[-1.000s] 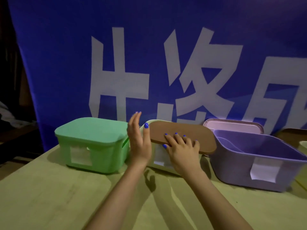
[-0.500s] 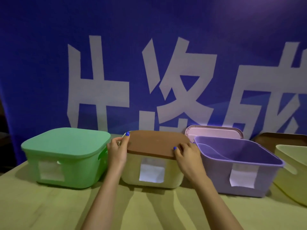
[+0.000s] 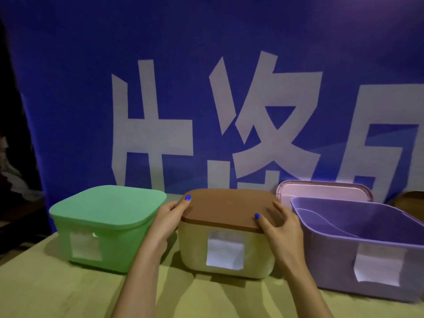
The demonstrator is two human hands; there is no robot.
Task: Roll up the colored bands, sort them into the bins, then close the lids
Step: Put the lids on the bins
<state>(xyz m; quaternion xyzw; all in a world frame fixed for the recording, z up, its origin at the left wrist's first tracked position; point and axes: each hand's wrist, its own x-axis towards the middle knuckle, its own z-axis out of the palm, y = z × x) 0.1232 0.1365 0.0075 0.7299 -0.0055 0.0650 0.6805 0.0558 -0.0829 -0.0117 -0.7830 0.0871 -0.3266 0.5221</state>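
Note:
Three bins stand in a row on the table. The green bin at the left has its green lid on. The cream bin in the middle carries a brown lid lying flat on its rim. My left hand grips the lid's left edge, thumb on top. My right hand grips its right front edge, thumb on top. The purple bin at the right is open, and its pink lid leans behind it. No bands are visible.
A blue banner with large white characters hangs right behind the bins. A brown object shows at the far right edge. White paper labels are stuck on each bin's front. Bare tabletop lies in front of the bins.
The brown lid, tilted over the cream bin a second ago, now lies flat on it. My left hand came onto the lid's left edge, and my right hand shifted to its right edge.

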